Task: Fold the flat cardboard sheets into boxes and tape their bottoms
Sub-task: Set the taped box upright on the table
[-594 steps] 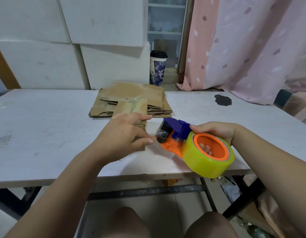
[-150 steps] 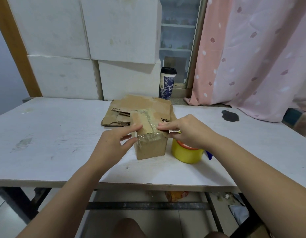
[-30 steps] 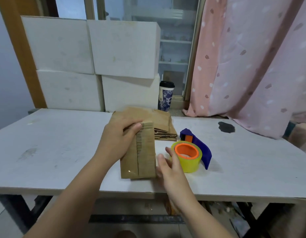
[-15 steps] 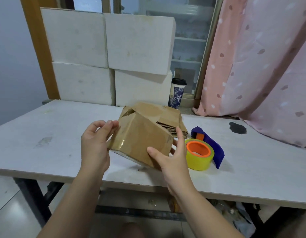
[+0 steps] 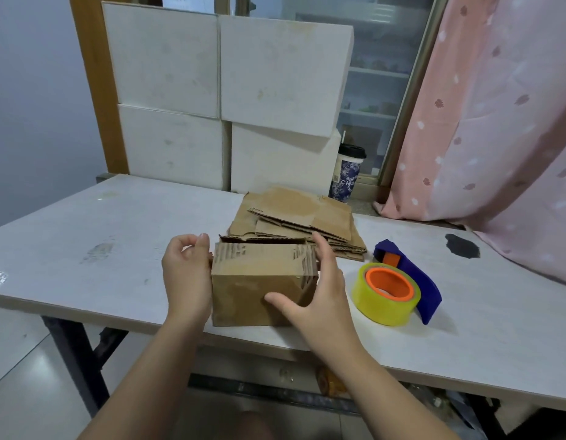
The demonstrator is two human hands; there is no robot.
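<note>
A small brown cardboard box stands near the front edge of the white table, its top flaps open. My left hand holds the box's left side, with fingers curled at the top-left corner. My right hand grips the right corner, thumb on the front face and fingers along the right side. Behind the box lies a stack of flat cardboard sheets. To the right, a yellow tape roll in an orange and blue dispenser lies on the table, untouched.
White foam boxes are stacked behind the table's far edge. A lidded paper cup stands beside them on the sill. A pink curtain hangs at the right, above a dark stain on the table.
The box was tilted in the air between my hands; now it is turned open side up and stands on the table. Both hands stay on its sides.
</note>
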